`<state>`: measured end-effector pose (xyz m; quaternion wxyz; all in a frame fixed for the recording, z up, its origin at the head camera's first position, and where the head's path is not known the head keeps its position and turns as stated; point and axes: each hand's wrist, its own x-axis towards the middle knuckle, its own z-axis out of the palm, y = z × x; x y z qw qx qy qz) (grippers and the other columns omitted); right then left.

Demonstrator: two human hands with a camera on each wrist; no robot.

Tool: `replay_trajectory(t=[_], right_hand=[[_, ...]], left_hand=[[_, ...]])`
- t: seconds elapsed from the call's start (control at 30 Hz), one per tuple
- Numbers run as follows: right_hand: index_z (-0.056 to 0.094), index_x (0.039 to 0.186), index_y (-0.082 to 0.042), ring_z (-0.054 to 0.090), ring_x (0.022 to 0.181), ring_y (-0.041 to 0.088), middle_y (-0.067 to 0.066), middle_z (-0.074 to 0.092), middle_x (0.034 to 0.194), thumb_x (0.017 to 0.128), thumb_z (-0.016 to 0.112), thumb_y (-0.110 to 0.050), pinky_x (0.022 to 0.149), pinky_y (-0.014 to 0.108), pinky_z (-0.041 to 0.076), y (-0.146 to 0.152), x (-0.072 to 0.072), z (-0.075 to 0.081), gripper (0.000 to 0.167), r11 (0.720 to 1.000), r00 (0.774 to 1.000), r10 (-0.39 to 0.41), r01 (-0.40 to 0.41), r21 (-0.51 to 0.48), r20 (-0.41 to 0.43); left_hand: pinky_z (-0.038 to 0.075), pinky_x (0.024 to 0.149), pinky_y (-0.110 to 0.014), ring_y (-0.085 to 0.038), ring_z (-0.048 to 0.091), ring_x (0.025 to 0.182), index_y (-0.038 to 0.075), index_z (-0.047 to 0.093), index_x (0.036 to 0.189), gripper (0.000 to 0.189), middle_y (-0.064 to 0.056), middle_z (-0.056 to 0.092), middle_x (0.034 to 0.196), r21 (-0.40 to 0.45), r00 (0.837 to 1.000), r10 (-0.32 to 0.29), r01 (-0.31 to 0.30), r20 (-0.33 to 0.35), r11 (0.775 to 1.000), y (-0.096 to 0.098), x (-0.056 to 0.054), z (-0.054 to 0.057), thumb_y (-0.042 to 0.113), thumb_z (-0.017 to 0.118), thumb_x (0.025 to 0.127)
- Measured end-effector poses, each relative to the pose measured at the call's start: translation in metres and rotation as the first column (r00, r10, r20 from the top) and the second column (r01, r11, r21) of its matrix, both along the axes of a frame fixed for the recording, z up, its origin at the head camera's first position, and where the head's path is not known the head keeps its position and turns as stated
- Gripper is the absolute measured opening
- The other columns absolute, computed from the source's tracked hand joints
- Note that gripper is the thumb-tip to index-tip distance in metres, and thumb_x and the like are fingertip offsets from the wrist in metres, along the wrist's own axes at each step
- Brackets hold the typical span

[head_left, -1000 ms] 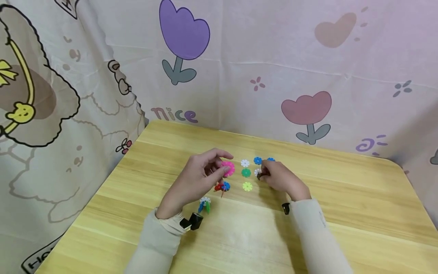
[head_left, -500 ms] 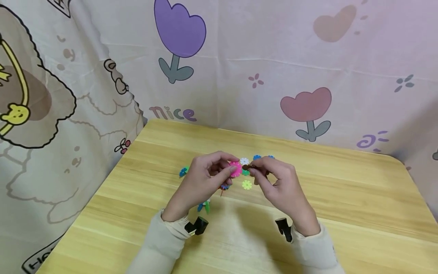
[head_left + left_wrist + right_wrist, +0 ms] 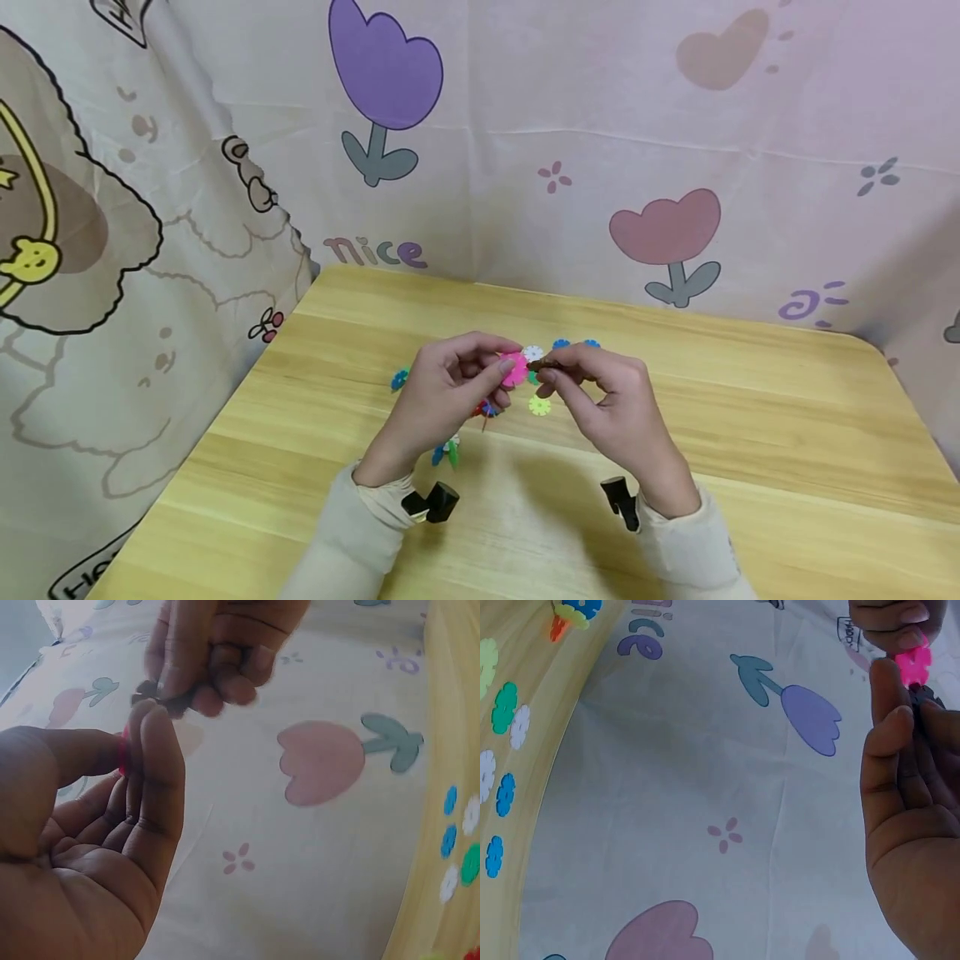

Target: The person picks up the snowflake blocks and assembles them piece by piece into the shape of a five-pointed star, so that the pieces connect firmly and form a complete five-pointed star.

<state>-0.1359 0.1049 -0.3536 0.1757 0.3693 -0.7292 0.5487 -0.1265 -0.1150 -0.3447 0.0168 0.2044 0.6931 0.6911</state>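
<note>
Between thumb and fingers my left hand (image 3: pixel 442 396) pinches a pink notched snowflake disc (image 3: pixel 514 369), its flat face toward the head camera. A dark brown snowflake disc (image 3: pixel 542 364) is pinched by my right hand (image 3: pixel 618 400), turned nearly edge-on. The two discs meet edge to edge above the table; in the right wrist view the pink disc (image 3: pixel 915 664) appears to touch the dark disc (image 3: pixel 924 696). Whether their slots are engaged cannot be told. In the left wrist view, fingers hide most of the pink disc (image 3: pixel 124 754).
Loose discs lie behind and below the hands: white (image 3: pixel 533 354), yellow (image 3: pixel 539 406), green (image 3: pixel 505 707) and blue (image 3: pixel 592 344). Small joined clusters sit at the left, one blue-green (image 3: pixel 401 380), another white, blue and green (image 3: pixel 447 451). A patterned cloth (image 3: pixel 540 100) hangs behind the wooden table (image 3: pixel 300 350).
My right hand has lifted the brown disc off the table area and brought it left to the pink disc. The left hand has shifted slightly right, then both hold nearly still.
</note>
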Motion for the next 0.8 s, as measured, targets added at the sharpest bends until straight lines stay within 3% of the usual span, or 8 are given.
replay_trajectory(t=[0.17,0.33,0.53,0.8], right_hand=[[0.074,0.097,-0.001,0.074,0.071,0.02,0.006,0.076,0.091,0.089,0.069,0.018,0.068,0.029,0.062,-0.002,0.001,0.0,0.022,1.0,1.0,0.02,-0.02,-0.003,0.008],[0.075,0.096,0.002,0.074,0.07,0.018,0.012,0.077,0.091,0.087,0.068,0.023,0.066,0.029,0.062,-0.003,0.002,0.0,0.024,1.0,1.0,0.026,-0.026,-0.011,-0.006],[0.075,0.096,0.001,0.072,0.067,0.017,0.009,0.076,0.088,0.087,0.067,0.023,0.063,0.026,0.061,-0.008,0.002,-0.004,0.026,1.0,0.999,0.017,-0.017,-0.011,-0.035],[0.076,0.093,0.0,0.07,0.063,0.013,0.008,0.076,0.085,0.087,0.065,0.024,0.059,0.024,0.06,-0.01,0.001,-0.006,0.027,1.0,0.998,-0.026,0.027,0.004,-0.049]], left_hand=[[0.061,0.057,-0.03,-0.022,0.07,0.068,0.0,0.073,0.116,0.017,-0.017,0.071,0.085,0.035,0.999,-0.025,0.024,0.033,0.999,0.0,0.001,0.0,0.006,0.067,0.101],[0.057,0.052,-0.026,-0.023,0.071,0.065,-0.004,0.074,0.111,0.014,-0.016,0.073,0.081,0.054,0.999,-0.031,0.03,0.012,0.998,0.001,0.003,0.001,0.003,0.068,0.1],[0.062,0.054,-0.035,-0.022,0.071,0.061,-0.011,0.073,0.107,0.013,-0.021,0.073,0.081,0.075,1.0,0.0,0.002,-0.028,0.997,0.005,0.004,0.0,-0.002,0.066,0.099],[0.063,0.058,-0.042,-0.024,0.073,0.063,-0.012,0.072,0.107,0.014,-0.025,0.072,0.088,0.082,0.999,0.046,-0.048,0.021,0.995,0.01,0.005,-0.001,-0.002,0.067,0.099]])
